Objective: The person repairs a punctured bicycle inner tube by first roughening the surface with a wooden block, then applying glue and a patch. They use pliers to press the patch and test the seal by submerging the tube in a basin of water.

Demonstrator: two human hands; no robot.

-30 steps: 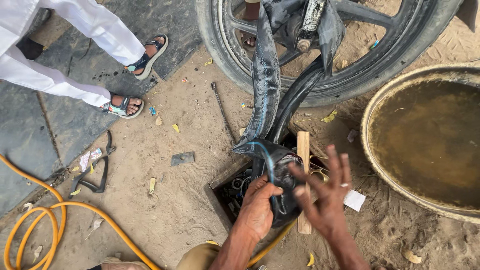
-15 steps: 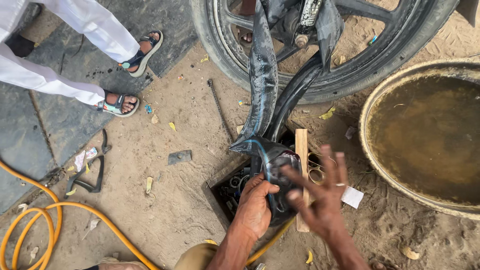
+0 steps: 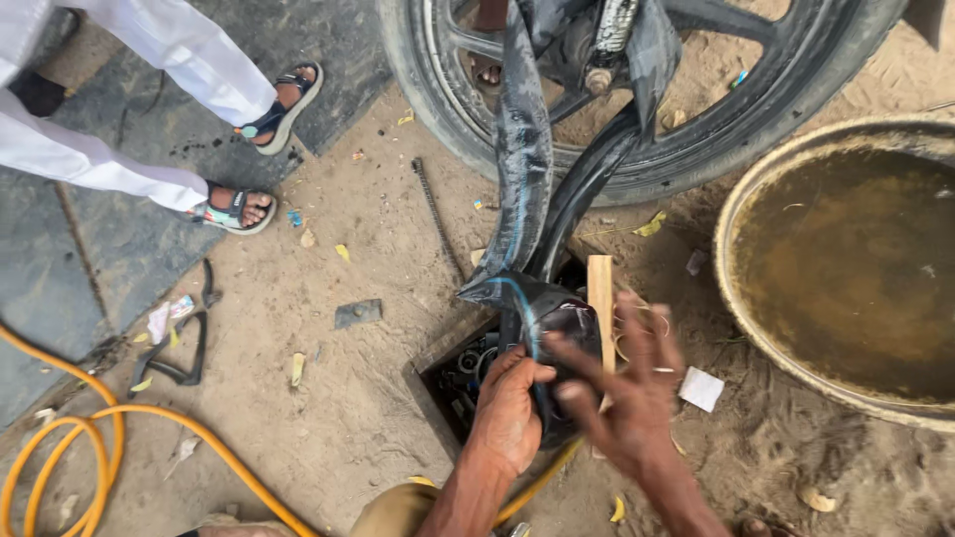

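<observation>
Left hand (image 3: 509, 410) clamped on folded black rubber inner tube (image 3: 545, 318), fingers wrapped over its lower bend, pressing it down over small dark toolbox of metal bits (image 3: 466, 373) sunk in sandy ground. Right hand (image 3: 627, 393) motion-blurred, fingers spread wide, palm against tube's right side; actual hold not readable. Tube runs up from hands in two limbs to black motorcycle wheel with spoked alloy rim (image 3: 637, 149) at top. Pale wooden stick (image 3: 600, 298) upright just right of tube, touching it. Round metal basin of murky brown water (image 3: 846, 268) at right, near wheel. White paper scrap (image 3: 701, 388) beside right hand. Orange hose (image 3: 109, 438) coiled lower left. Another person's sandalled feet (image 3: 254, 149) and white trousers upper left, well apart.
</observation>
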